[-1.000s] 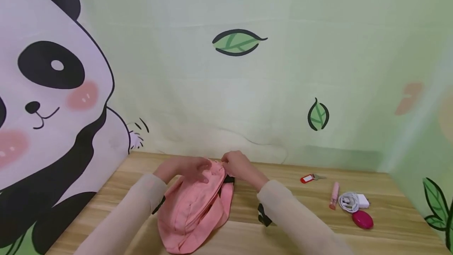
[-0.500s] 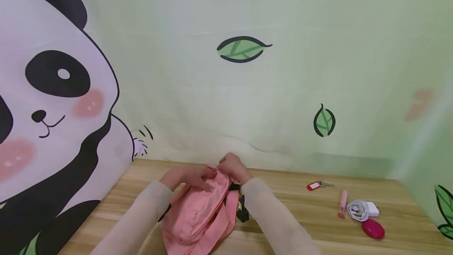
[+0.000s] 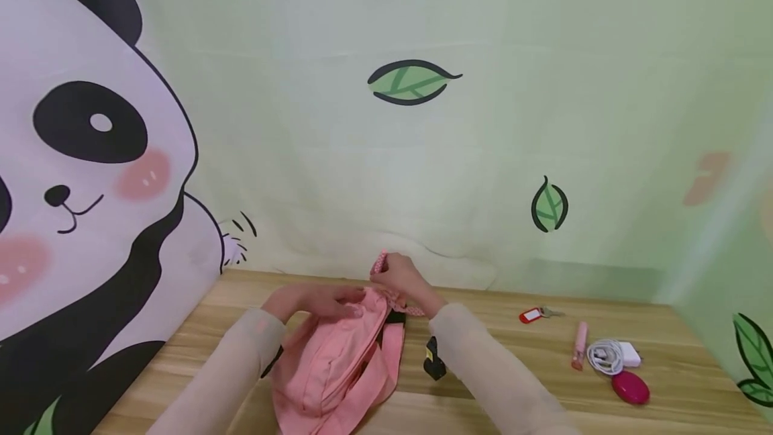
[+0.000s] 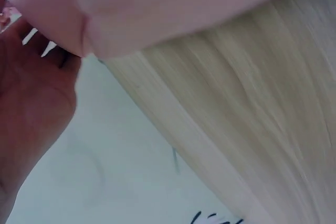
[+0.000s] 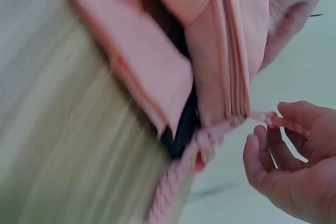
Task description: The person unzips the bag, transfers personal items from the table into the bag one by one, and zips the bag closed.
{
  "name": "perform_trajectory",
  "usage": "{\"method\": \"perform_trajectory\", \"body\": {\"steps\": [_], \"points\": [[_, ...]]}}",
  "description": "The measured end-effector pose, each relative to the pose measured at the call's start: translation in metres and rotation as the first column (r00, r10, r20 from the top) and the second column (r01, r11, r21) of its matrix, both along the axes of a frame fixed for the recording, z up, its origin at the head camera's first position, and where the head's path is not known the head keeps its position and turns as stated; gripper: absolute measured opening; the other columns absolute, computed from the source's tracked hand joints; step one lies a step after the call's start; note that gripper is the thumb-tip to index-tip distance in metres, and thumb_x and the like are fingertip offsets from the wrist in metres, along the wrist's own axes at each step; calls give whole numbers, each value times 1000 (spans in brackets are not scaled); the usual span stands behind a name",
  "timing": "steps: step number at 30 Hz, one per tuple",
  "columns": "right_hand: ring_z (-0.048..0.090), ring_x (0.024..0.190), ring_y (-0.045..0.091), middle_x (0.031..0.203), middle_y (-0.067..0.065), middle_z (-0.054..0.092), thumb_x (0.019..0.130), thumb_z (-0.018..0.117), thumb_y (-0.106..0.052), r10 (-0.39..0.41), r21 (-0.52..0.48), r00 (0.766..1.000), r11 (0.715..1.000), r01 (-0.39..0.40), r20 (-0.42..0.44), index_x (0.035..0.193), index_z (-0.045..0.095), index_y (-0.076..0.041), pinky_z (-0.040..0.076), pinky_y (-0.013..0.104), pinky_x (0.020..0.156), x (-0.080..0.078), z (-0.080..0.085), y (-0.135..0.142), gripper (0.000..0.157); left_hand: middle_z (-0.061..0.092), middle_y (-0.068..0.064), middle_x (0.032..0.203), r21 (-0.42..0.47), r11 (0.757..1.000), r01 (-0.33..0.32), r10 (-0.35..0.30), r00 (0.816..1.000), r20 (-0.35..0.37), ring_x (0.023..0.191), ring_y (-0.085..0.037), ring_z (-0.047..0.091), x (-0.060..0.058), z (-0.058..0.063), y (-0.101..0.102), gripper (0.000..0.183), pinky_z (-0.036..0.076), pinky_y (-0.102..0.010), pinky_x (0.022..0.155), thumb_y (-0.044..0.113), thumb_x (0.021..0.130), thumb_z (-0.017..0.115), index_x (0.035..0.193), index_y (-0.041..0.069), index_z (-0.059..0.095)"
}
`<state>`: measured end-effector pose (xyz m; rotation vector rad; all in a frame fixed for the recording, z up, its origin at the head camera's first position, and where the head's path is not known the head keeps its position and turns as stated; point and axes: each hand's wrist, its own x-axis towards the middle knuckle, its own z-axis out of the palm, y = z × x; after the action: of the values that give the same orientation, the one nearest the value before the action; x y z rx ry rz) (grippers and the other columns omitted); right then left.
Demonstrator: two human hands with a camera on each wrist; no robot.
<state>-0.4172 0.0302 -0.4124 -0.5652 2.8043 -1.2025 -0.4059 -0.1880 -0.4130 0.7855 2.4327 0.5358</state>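
A pink fabric waist bag (image 3: 326, 368) stands tilted on the wooden table, its zipper (image 5: 233, 51) running up to the far end. My left hand (image 3: 320, 299) grips that upper end, with the fingers partly behind the cloth in the left wrist view. Just right of it, my right hand (image 3: 403, 277) pinches a pink braided cord (image 5: 286, 124) between thumb and fingers, close to the zipper's end. Another length of the braided cord hangs down beside the bag's black strap piece (image 5: 184, 129). A wide pink strap (image 3: 389, 354) lies along the bag's right side.
On the right of the table (image 3: 483, 368) lie a key with a red tag (image 3: 531, 315), a pink tube (image 3: 580, 346), a coiled white cable (image 3: 605, 357), a white charger plug (image 3: 630, 354) and a magenta oval case (image 3: 631, 388). A printed cloth backdrop (image 3: 471, 153) stands behind.
My right hand drew in toward the bag's upper end, then pulled slightly up and right; the braided cord now shows above its fingers. The left hand keeps its hold on the bag.
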Motion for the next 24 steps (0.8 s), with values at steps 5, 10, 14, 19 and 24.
{"method": "perform_trajectory", "body": {"steps": [5,10,14,19,24], "points": [[63,78,14,86,4,71,92,73,-14,5,20,998,1000,-3,-61,93,73,-6,54,29,72,6,9,13,8,37,-8,161,-3,1000,-1,1,983,-182,151,-37,25,-7,-3,-2,50,22,-56,121,35,111,39,157,18,39],[68,86,18,91,5,74,92,74,-12,-4,2,993,1000,4,-118,98,76,-6,56,33,78,14,11,17,8,41,4,159,-130,992,9,-51,946,-320,149,-34,26,-12,-11,10,48,18,-64,118,37,110,37,158,34,36],[66,83,15,91,5,75,91,75,-8,30,17,989,999,-28,-141,101,77,-5,55,29,74,23,10,13,10,44,8,157,-238,971,-16,-67,939,-338,150,-30,24,-13,-14,19,48,15,-67,118,38,109,39,157,37,38],[59,76,11,91,8,75,90,72,-1,140,78,972,989,-128,-189,98,77,-2,48,21,65,40,7,8,9,55,3,147,-269,963,0,-89,944,-318,140,-27,44,-14,-11,29,40,33,-54,115,31,108,45,146,34,55],[57,75,9,92,8,75,91,71,0,163,60,966,986,-154,-199,99,77,-2,47,20,64,46,3,10,10,64,1,127,-233,972,-35,-23,969,-244,117,-21,58,-12,-11,33,32,45,-44,103,23,105,52,133,31,66]]}}
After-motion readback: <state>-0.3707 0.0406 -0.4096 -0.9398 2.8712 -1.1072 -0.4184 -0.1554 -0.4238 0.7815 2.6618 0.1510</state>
